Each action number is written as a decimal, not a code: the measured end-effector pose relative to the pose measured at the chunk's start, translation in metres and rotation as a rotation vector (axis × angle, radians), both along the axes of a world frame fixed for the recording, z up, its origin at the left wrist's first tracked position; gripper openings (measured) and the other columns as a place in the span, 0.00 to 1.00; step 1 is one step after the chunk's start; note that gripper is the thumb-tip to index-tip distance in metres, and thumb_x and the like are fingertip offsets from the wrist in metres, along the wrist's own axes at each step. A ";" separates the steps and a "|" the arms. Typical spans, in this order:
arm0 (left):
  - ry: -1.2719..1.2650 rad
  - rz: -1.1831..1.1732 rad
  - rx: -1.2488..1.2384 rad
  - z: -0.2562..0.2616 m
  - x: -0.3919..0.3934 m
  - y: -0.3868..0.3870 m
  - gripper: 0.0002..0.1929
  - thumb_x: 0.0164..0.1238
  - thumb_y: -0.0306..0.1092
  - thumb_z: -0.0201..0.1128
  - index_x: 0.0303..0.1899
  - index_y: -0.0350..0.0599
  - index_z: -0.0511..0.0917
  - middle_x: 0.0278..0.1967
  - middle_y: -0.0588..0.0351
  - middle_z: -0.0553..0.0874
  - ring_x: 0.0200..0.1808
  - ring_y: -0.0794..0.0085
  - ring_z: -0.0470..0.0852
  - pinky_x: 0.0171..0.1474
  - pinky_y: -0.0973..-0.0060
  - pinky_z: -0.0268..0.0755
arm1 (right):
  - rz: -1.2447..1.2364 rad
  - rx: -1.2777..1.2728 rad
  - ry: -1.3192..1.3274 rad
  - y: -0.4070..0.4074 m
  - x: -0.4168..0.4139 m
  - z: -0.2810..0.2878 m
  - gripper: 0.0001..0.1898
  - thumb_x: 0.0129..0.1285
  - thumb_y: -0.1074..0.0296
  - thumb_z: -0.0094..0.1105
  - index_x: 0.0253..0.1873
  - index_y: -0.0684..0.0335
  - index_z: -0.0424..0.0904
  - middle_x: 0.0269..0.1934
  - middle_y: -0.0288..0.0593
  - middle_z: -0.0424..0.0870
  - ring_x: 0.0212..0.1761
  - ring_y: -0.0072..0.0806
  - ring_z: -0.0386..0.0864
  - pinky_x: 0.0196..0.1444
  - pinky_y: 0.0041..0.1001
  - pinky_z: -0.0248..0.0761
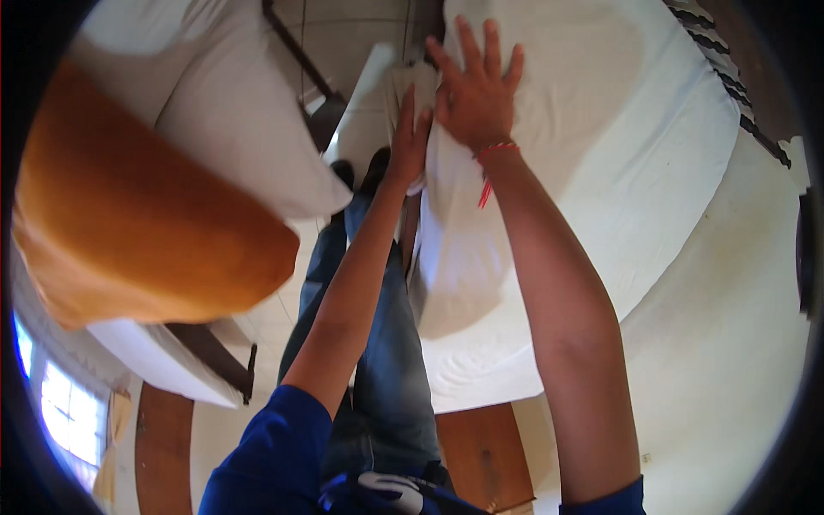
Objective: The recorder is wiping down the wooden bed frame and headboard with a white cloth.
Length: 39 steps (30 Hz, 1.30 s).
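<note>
A white bed sheet (579, 129) covers the mattress before me on the right. My right hand (477, 103) lies palm down near the sheet's edge, fingers spread, with a red and white string bracelet (499, 148) at its wrist. Against the side of the same bed, my left hand (409, 145) touches the hanging edge of the sheet, fingers stretched out and thumb apart. A loose fold of cloth (400, 80) shows just beyond its fingertips. Below it, part of the dark wooden bed rail (409, 225) is visible.
To the left stands another bed with an orange cover (148, 225), a white sheet (238, 122) and a dark wooden frame (325, 119). Tiled floor (360, 32) runs between the beds. Dark carved woodwork (714, 51) borders the right bed's far side. A bright window (71, 405) is lower left.
</note>
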<state>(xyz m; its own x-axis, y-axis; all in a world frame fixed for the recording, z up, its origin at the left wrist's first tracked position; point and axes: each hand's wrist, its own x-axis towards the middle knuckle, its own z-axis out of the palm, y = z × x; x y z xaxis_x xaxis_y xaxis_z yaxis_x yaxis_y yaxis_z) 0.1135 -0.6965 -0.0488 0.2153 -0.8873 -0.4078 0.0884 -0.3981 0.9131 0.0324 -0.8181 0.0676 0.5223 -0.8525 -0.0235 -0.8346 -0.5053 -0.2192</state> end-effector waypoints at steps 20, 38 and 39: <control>-0.110 -0.108 0.052 0.037 -0.015 0.142 0.32 0.86 0.34 0.48 0.81 0.29 0.48 0.81 0.33 0.56 0.84 0.45 0.52 0.83 0.60 0.45 | -0.261 0.125 -0.007 0.131 -0.033 -0.004 0.26 0.62 0.61 0.58 0.64 0.27 0.83 0.85 0.42 0.56 0.87 0.53 0.47 0.80 0.69 0.28; -0.055 -0.022 0.090 0.031 -0.039 0.236 0.32 0.86 0.39 0.50 0.80 0.29 0.52 0.78 0.31 0.64 0.82 0.46 0.58 0.82 0.62 0.49 | -0.208 -0.011 -0.011 0.140 -0.040 -0.010 0.23 0.63 0.61 0.58 0.62 0.30 0.85 0.85 0.40 0.53 0.87 0.50 0.45 0.82 0.65 0.30; -0.054 -0.020 0.077 0.025 -0.041 0.241 0.32 0.86 0.39 0.50 0.80 0.29 0.52 0.78 0.31 0.64 0.82 0.46 0.58 0.82 0.62 0.49 | -0.202 -0.030 -0.020 0.142 -0.043 -0.017 0.23 0.63 0.61 0.58 0.62 0.30 0.85 0.85 0.40 0.53 0.87 0.50 0.45 0.82 0.65 0.30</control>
<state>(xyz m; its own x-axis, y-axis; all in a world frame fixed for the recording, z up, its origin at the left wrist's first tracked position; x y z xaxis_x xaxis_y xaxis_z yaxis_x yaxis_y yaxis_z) 0.0728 -0.4551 -0.0238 0.2211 -0.8584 -0.4630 0.0306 -0.4684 0.8830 -0.0108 -0.6766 0.0507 0.3408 -0.9401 0.0121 -0.9152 -0.3347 -0.2246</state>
